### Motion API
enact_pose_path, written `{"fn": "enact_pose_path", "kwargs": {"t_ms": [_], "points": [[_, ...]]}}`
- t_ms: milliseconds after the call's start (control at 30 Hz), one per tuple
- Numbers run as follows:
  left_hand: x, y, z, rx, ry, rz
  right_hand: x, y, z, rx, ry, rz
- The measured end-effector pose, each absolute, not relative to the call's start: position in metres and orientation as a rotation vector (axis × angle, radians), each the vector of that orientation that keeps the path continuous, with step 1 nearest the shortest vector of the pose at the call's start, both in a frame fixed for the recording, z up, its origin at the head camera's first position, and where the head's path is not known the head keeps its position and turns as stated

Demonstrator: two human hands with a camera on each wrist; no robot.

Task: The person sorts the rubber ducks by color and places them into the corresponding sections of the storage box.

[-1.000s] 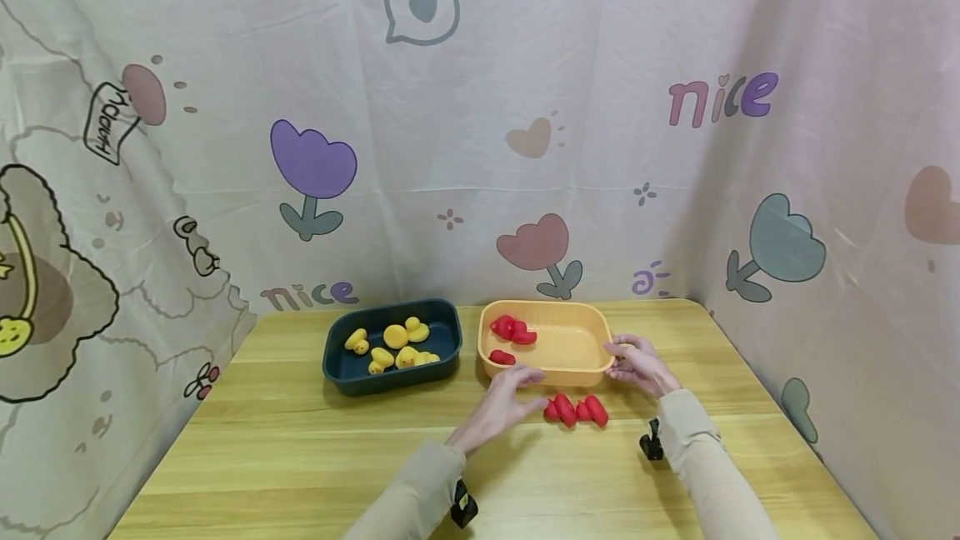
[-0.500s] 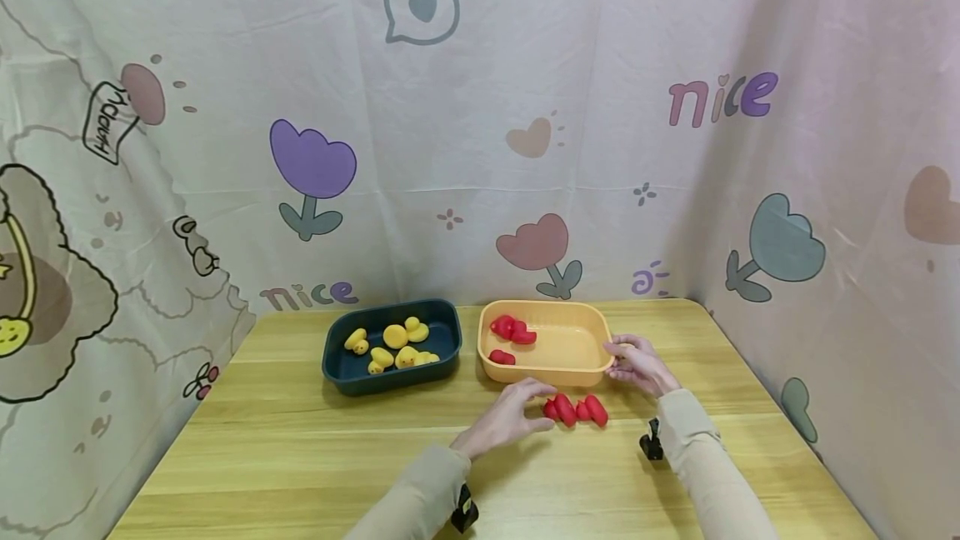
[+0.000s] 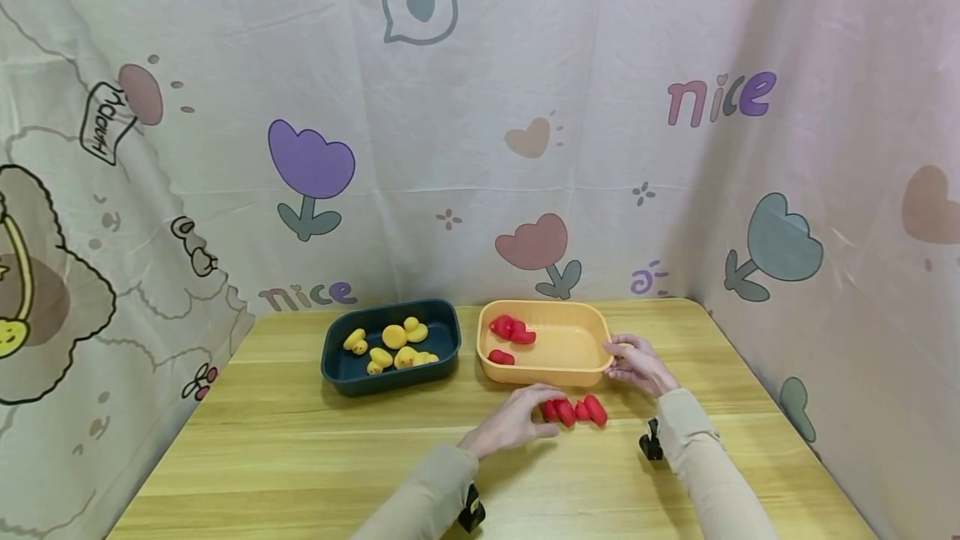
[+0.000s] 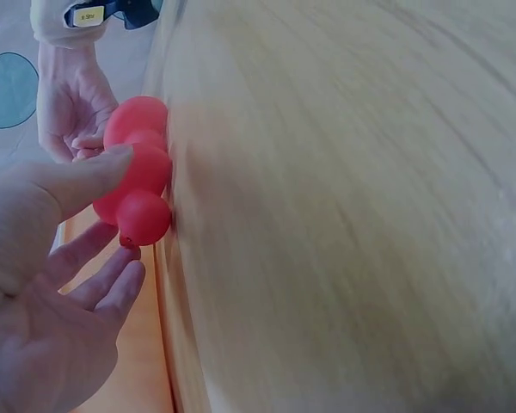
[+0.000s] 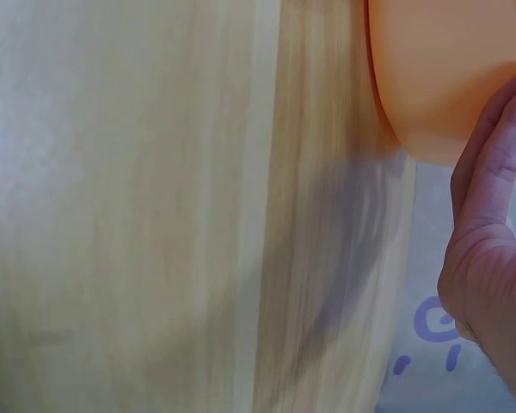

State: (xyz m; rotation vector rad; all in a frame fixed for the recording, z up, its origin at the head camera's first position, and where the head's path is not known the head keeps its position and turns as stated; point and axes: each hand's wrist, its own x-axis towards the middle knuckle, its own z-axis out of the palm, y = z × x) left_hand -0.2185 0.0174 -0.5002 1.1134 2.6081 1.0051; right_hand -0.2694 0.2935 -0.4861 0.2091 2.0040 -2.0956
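the left hand (image 3: 517,422) lies low over the wooden worktop (image 3: 300,457), forearm in a beige sleeve (image 3: 427,494) running in from the near edge, palm down and fingers stretched toward a small cluster of red toy ducks (image 3: 574,411) that sits on the worktop just in front of the orange tray (image 3: 592,373). in the left wrist view the thumb (image 4: 86,176) presses against the side of the nearest red duck (image 4: 142,215) while the other fingers (image 4: 103,284) stay loosely spread below it, so its grip is open and relaxed, touching the duck but not closed round it. the right hand (image 3: 636,363) rests at the right end of the orange tray, wrist bent inward, fingers curled against the tray's rim; the right wrist view shows fingers (image 5: 499,146) lying along the tray's outer wall (image 5: 439,77), though whether that grip truly clasps the rim i cannot tell. inside the orange tray a few more red ducks (image 3: 508,333) lie at its left end. to the left, just beside it, a dark blue tray (image 3: 333,373) holds several yellow ducks (image 3: 393,344). a patterned cloth backdrop (image 3: 480,123) with tulips and the word "nice" stands behind and along both sides of the worktop.
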Motion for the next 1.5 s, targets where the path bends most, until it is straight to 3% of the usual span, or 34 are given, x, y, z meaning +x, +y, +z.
{"fn": "enact_pose_path", "kwargs": {"t_ms": [433, 1133, 1500], "points": [[-0.2179, 0.0176, -0.5045, 1.008, 2.611, 1.105, -0.2697, 0.2922, -0.4853, 0.21, 2.007, -2.087], [-0.2172, 0.0232, -0.5095, 1.213, 2.683, 1.149, -0.2708, 0.2926, -0.4857, 0.21, 2.019, -2.08], [-0.2151, 0.0258, -0.5058, 1.062, 2.597, 1.298, -0.2704, 0.2925, -0.486, 0.206, 2.025, -2.081]]}}
